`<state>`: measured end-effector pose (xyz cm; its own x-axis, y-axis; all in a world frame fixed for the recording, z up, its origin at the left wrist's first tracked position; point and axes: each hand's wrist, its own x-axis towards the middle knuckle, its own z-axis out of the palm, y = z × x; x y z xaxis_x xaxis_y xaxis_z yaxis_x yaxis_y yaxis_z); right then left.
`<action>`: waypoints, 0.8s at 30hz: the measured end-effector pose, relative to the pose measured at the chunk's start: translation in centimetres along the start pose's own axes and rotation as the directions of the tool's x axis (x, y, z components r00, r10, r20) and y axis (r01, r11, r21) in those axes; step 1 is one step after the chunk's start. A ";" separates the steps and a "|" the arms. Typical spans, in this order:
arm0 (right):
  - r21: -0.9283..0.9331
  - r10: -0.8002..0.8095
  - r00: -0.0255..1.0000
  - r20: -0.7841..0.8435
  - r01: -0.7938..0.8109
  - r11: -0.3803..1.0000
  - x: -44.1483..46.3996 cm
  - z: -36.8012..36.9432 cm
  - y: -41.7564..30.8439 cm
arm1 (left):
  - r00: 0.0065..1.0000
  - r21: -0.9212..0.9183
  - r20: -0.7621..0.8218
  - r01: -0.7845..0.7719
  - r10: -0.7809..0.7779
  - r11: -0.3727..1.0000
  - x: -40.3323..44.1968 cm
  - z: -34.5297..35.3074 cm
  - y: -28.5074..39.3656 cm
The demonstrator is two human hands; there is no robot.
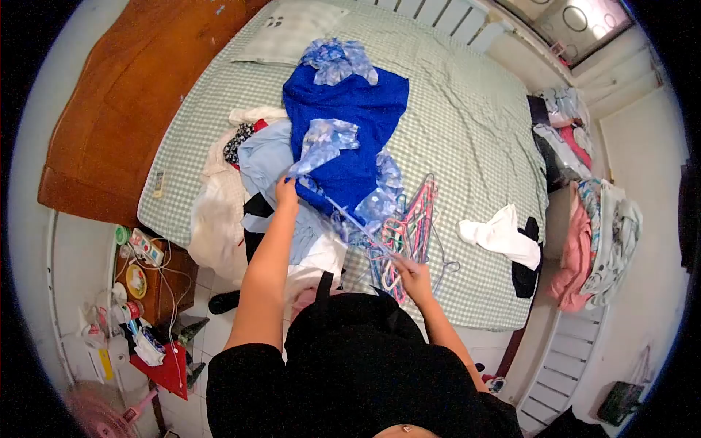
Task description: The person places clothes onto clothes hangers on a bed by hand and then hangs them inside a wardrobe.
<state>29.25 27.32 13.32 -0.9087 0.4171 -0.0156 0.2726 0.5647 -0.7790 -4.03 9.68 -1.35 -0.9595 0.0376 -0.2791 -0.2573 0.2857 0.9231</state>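
Observation:
A royal-blue garment (343,168) with pale blue floral frills lies spread on the bed. My left hand (286,193) is closed on its near left edge. From near that edge a straight pale blue strip (354,217) runs down to my right hand (413,277), which is closed on its lower end. I cannot tell whether the strip is a strap or part of a hanger. Beside my right hand lies a tangle of coloured clothes hangers (418,219). Left of the blue garment, near my left hand, is a heap with a light blue shirt (266,157) and cream clothes (217,212).
The bed (467,131) has a green checked sheet, with a pillow (285,31) at the far left. A white cloth (504,237) and a black one (524,281) lie at the right. Clothes (591,241) hang beyond the bed. A cluttered bedside cabinet (164,292) stands left.

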 end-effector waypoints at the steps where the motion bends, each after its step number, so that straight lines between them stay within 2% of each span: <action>1: 0.000 -0.008 1.000 0.005 0.008 1.000 0.3 -0.1 0.3 | 0.979 -0.303 -0.010 0.189 -0.201 0.934 -0.9 -0.1 1.7; 2: 0.349 0.178 0.984 0.006 -0.169 0.922 0.6 0.0 0.8 | 0.919 -0.590 -0.020 0.308 -0.394 0.746 -3.0 -0.8 5.8; 3: 0.645 0.347 0.935 0.073 -0.310 0.698 1.0 0.0 1.2 | 0.919 -0.597 -0.026 0.301 -0.393 0.744 -2.4 -0.6 4.9; 4: 0.750 0.310 0.946 0.100 -0.276 0.601 1.2 -0.1 1.7 | 0.920 -0.681 0.056 0.318 -0.387 0.659 -1.3 -0.1 3.5; 5: 0.747 0.297 0.949 0.106 -0.273 0.606 1.7 -0.2 0.8 | 0.920 -0.754 0.134 0.335 -0.368 0.565 -0.9 -0.2 3.3; 6: 0.509 0.078 0.997 0.027 -0.081 0.857 2.0 -0.5 0.0 | 0.900 -0.775 0.253 0.408 -0.355 0.483 -0.5 -0.5 3.0; 7: 0.211 -0.162 0.987 0.020 0.154 0.965 2.3 -0.7 -0.8 | 0.903 -0.782 0.241 0.397 -0.355 0.480 -0.1 -0.6 2.7; 8: 0.062 -0.280 0.958 0.054 0.277 0.959 2.7 -1.1 -1.5 | 0.875 -0.761 0.261 0.447 -0.408 0.471 -0.4 -0.8 3.6; 9: 0.064 -0.286 0.956 0.058 0.283 0.957 3.1 -1.7 -2.4 | 0.842 -0.735 0.283 0.498 -0.460 0.460 -0.2 -0.8 3.7; 10: -0.051 -0.098 0.968 0.232 0.112 0.992 3.5 -2.6 -3.3 | 0.843 -0.761 0.344 0.508 -0.413 0.404 0.6 -0.5 2.4; 11: -0.193 0.112 0.921 0.373 -0.041 0.980 3.7 -3.5 -4.0 | 0.845 -0.762 0.343 0.506 -0.410 0.404 0.5 -0.8 2.8; 12: -0.267 0.069 0.952 0.299 0.014 0.964 3.6 -4.3 -4.5 | 0.853 -0.778 0.374 0.502 -0.363 0.378 0.4 -1.1 3.2; 13: -0.266 0.067 0.952 0.300 0.016 0.964 3.5 -4.8 -3.8 | 0.859 -0.791 0.403 0.500 -0.315 0.352 0.2 -1.4 3.6; 14: -0.002 -0.036 0.988 0.149 0.037 0.999 3.4 -5.3 -3.6 | 0.855 -0.794 0.405 0.505 -0.324 0.338 -0.4 -1.9 4.8; 15: 0.256 -0.095 0.995 -0.025 0.099 0.962 3.2 -5.5 -3.5 | 0.856 -0.797 0.402 0.502 -0.325 0.337 -0.5 -2.0 4.9; 16: 0.397 0.125 0.991 -0.036 -0.101 0.912 2.6 -6.0 -3.6 | 0.857 -0.792 0.413 0.505 -0.308 0.343 -0.7 -2.2 5.4; 17: 0.398 0.122 0.992 -0.035 -0.098 0.912 2.5 -6.0 -3.4 | 0.858 -0.787 0.425 0.508 -0.290 0.350 -0.6 -2.3 5.5; 19: 0.279 0.062 0.995 -0.075 -0.039 0.959 2.2 -6.1 -3.0 | 0.845 -0.766 0.436 0.529 -0.311 0.366 -0.8 -2.0 5.9; 20: 0.204 -0.087 0.992 -0.093 0.105 0.973 2.4 -5.7 -3.4 | 0.840 -0.747 0.453 0.541 -0.299 0.387 -1.1 -1.7 6.0; 21: 0.208 -0.085 0.991 -0.098 0.104 0.973 2.4 -5.0 -4.3 | 0.834 -0.726 0.471 0.552 -0.288 0.410 -2.4 -1.7 7.4; 22: 0.162 -0.027 0.997 -0.066 0.037 0.986 2.3 -4.3 -5.4 | 0.857 -0.709 0.392 0.513 -0.333 0.484 -3.9 -1.6 8.8; 23: 0.114 0.034 0.999 -0.036 -0.029 0.993 2.2 -3.7 -6.1 | 0.857 -0.706 0.394 0.513 -0.331 0.488 -5.0 -1.4 9.6; 24: 0.148 0.040 0.999 -0.026 -0.036 0.988 2.4 -2.5 -5.0 | 0.914 -0.693 0.316 0.406 -0.256 0.595 -5.9 -1.2 10.1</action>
<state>26.49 27.27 18.75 -0.8884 0.4580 -0.0308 0.2555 0.4376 -0.8621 -1.16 11.17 9.97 -0.7746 0.2637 -0.5749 -0.6226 -0.4782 0.6195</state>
